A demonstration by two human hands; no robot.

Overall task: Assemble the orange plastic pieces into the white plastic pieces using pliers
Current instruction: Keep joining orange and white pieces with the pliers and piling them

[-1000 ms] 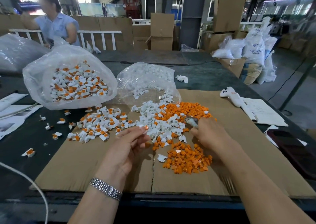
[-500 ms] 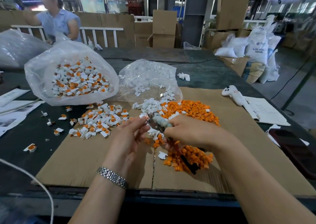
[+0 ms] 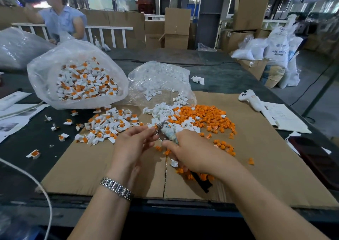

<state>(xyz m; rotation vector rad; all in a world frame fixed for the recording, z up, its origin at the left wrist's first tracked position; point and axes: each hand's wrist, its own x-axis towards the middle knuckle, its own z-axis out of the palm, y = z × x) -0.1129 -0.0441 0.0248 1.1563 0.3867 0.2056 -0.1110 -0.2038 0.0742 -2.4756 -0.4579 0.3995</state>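
from the head view, the right hand point(image 3: 194, 149) gripped the pliers point(image 3: 166, 132), fingers curled round the handles. the left hand point(image 3: 134, 144) pinched a small white piece point(image 3: 150, 126) at the plier tip. loose orange pieces point(image 3: 205, 116) lay heaped just beyond on the cardboard point(image 3: 266, 162), beside the white pieces point(image 3: 161, 111)

Orange plastic pieces point(image 3: 207, 116) are glowing bright against the brown cardboard sheet point(image 3: 256, 166). White plastic pieces point(image 3: 161, 111) are lying pale beside them. The assembled pile point(image 3: 108, 127) is showing white with orange spots. The worktop point(image 3: 220, 74) is looking dark grey-green; the wristwatch band point(image 3: 117, 188) is shining silver.
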